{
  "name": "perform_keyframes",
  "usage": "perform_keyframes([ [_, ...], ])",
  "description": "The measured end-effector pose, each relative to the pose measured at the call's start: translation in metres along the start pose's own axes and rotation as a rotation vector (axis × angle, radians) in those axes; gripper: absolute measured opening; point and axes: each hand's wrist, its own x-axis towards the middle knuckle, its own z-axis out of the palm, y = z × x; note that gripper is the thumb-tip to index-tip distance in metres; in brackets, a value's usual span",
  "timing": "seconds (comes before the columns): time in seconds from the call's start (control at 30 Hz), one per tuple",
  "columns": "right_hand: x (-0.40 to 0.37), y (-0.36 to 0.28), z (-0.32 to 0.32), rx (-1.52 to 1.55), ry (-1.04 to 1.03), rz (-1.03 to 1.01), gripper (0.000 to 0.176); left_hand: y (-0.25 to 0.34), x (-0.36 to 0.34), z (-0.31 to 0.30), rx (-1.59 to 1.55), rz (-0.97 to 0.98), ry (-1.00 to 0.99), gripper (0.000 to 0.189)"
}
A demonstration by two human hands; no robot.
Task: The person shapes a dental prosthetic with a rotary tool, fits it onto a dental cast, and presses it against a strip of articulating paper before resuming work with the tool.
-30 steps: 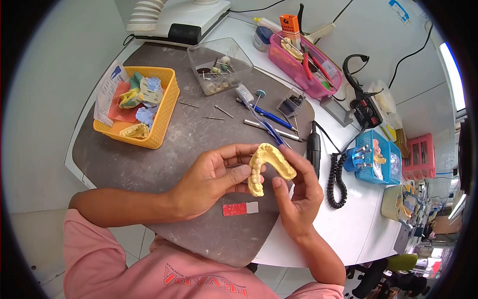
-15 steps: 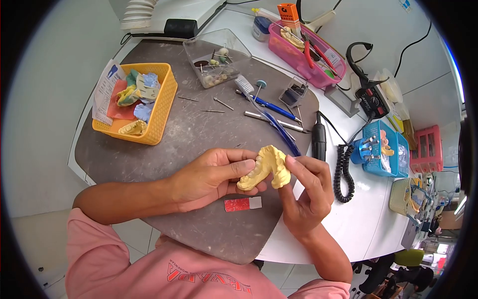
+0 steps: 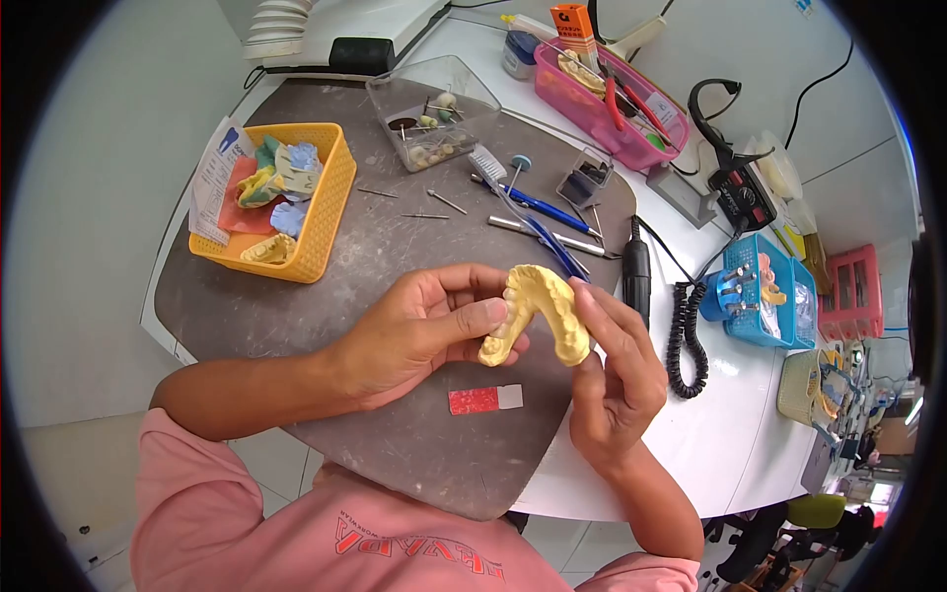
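Between my two hands I see a pale yellow dental cast (image 3: 541,296), shaped like a horseshoe with tooth forms along its arch. My left hand (image 3: 434,321) grips its left arm, thumb on top and fingers underneath. On the other side my right hand (image 3: 619,375) pinches the right arm between fingers and thumb. The cast is held above the grey-brown work mat (image 3: 385,449), its open end facing me. Below it on the mat lies a small red and white strip (image 3: 483,399).
A yellow basket (image 3: 326,222) with impressions stands at left. Burs (image 3: 447,201), a blue pen (image 3: 552,210), a toothbrush (image 3: 487,166) and a clear box (image 3: 434,109) lie beyond my hands. At right are a handpiece (image 3: 636,271) with coiled cord, a pink bin (image 3: 602,113) and blue baskets (image 3: 760,316).
The cast has turned and tipped slightly, so its inner arch faces me more and the horseshoe opening looks wider. Both hands keep hold of it. The whole view has shifted slightly.
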Motion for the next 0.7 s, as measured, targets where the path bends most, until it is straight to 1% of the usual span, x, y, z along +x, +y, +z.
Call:
perform_keyframes([
  [0.03, 0.0, 0.0, -0.003, 0.024, -0.042, 0.045, 0.043, 0.002, 0.0, 0.001, 0.076, 0.097, 0.048, 0.037],
  [0.07, -0.006, 0.005, -0.002, 0.127, -0.061, 0.152, 0.041, 0.004, 0.0, 0.002, 0.099, 0.142, 0.082, 0.037],
  [0.1, -0.006, 0.003, 0.0, 0.129, -0.063, 0.146, 0.041, 0.005, -0.001, 0.002, 0.101, 0.149, 0.084, 0.037],
  [0.17, -0.007, -0.002, 0.008, 0.28, -0.007, 0.428, 0.039, 0.004, -0.002, 0.003, 0.123, 0.159, 0.106, 0.04],
  [0.2, -0.008, -0.001, 0.008, 0.278, -0.008, 0.428, 0.039, 0.003, -0.001, 0.003, 0.12, 0.16, 0.105, 0.04],
  [0.27, -0.009, 0.003, 0.008, 0.294, 0.018, 0.53, 0.039, 0.002, 0.0, 0.002, 0.0, 0.099, 0.094, 0.047],
  [0.4, -0.007, 0.005, 0.01, 0.322, 0.034, 0.498, 0.036, 0.001, -0.001, 0.001, -0.018, 0.072, 0.061, 0.052],
  [0.5, -0.006, 0.006, 0.011, 0.324, 0.011, 0.543, 0.036, 0.001, -0.002, 0.002, -0.022, 0.096, 0.028, 0.057],
  [0.57, -0.004, 0.007, 0.016, 0.214, 0.103, 0.341, 0.037, -0.001, -0.001, 0.0, 0.05, 0.134, 0.014, 0.061],
  [0.6, -0.004, 0.007, 0.014, 0.214, 0.102, 0.342, 0.037, -0.001, -0.001, 0.0, 0.049, 0.134, 0.014, 0.061],
  [0.67, -0.004, 0.006, 0.009, 0.096, 0.04, 0.173, 0.039, -0.001, -0.001, 0.0, 0.066, 0.15, 0.016, 0.066],
  [0.7, -0.006, 0.005, 0.009, 0.096, 0.039, 0.174, 0.039, -0.001, -0.001, 0.0, 0.065, 0.15, 0.017, 0.066],
])
